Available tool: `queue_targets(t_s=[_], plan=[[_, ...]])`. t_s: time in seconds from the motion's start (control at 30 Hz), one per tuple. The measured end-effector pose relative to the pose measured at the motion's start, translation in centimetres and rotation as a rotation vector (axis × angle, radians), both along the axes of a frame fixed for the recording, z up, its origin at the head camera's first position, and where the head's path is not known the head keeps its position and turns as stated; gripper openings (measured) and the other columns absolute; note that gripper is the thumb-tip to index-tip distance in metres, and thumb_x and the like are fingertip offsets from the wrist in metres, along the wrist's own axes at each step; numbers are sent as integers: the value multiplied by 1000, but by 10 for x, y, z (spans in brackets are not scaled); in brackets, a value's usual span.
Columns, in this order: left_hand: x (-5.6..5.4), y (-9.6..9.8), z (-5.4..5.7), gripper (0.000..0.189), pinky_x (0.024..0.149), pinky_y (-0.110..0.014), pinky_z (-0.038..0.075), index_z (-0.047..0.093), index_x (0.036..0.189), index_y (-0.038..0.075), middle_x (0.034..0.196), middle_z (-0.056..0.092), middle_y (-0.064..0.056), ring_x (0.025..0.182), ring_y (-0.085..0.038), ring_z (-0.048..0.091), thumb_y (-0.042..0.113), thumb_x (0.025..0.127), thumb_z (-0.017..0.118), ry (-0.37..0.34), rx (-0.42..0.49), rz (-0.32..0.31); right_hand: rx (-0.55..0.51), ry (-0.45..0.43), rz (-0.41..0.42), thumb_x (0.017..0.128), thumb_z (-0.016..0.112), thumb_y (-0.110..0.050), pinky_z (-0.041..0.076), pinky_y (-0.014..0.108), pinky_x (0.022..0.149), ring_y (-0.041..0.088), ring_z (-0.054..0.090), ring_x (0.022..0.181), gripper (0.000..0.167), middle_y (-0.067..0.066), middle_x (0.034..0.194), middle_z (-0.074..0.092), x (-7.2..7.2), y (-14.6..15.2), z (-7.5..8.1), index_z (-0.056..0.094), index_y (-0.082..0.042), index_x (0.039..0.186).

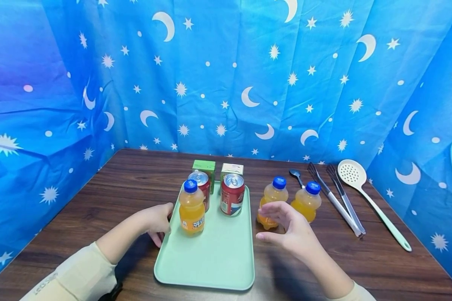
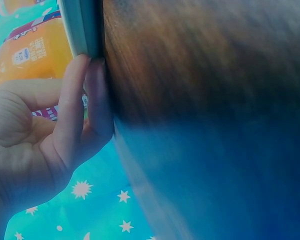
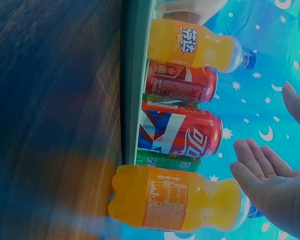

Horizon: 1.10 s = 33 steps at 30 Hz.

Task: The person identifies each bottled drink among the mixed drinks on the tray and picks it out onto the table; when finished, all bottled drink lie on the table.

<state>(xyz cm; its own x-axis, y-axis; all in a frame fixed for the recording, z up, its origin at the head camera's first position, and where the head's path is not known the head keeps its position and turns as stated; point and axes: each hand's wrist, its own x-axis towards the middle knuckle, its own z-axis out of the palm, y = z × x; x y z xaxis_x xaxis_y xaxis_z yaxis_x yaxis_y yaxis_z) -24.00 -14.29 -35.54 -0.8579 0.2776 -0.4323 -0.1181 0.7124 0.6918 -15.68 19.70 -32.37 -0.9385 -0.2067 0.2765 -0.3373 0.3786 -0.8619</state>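
Note:
My left hand [image 1: 156,223] pinches the left rim of a light green tray [image 1: 211,265]; in the left wrist view, its fingers [image 2: 72,105] meet at that rim. On the tray, close to this hand, stands an orange soda bottle [image 1: 191,209] with a blue cap. Behind it are two red soda cans, one partly hidden [image 1: 207,196] and one in plain sight [image 1: 232,196]. My right hand [image 1: 290,228] holds nothing, thumb and fingers spread apart. It overlaps a second orange soda bottle [image 1: 273,196] standing just right of the tray.
A third orange soda bottle [image 1: 306,205] stands right of the second. At the tray's far end are a green carton [image 1: 204,164] and a pale-topped carton [image 1: 232,168]. Farther right lie a dark spoon [image 1: 296,174], metal tongs [image 1: 340,205] and a skimmer [image 1: 352,173]. A blue curtain [image 1: 211,104] hangs behind.

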Motion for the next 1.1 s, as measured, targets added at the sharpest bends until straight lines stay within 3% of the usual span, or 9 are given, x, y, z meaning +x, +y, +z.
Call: queue_targets(t_s=[0.57, 1.1], plan=[[-2, 0, -2, 44, 48, -39, 57, 39, 108, 0, 90, 51, -16, 61, -30, 62, -18, 73, 58, -10, -6, 8, -17, 12, 4, 72, 81, -19, 44, 48, 97, 20, 59, 108, 53, 8, 113, 62, -3, -7, 2, 54, -6, 117], [0, 1, -1, 44, 48, -38, 57, 39, 107, 0, 89, 51, -17, 62, -30, 62, -18, 72, 58, -8, -6, 9, -2, 53, 1, 72, 81, -19, 45, 45, 96, 19, 59, 107, 53, 4, 111, 63, -1, -7, 1, 54, -5, 116]])
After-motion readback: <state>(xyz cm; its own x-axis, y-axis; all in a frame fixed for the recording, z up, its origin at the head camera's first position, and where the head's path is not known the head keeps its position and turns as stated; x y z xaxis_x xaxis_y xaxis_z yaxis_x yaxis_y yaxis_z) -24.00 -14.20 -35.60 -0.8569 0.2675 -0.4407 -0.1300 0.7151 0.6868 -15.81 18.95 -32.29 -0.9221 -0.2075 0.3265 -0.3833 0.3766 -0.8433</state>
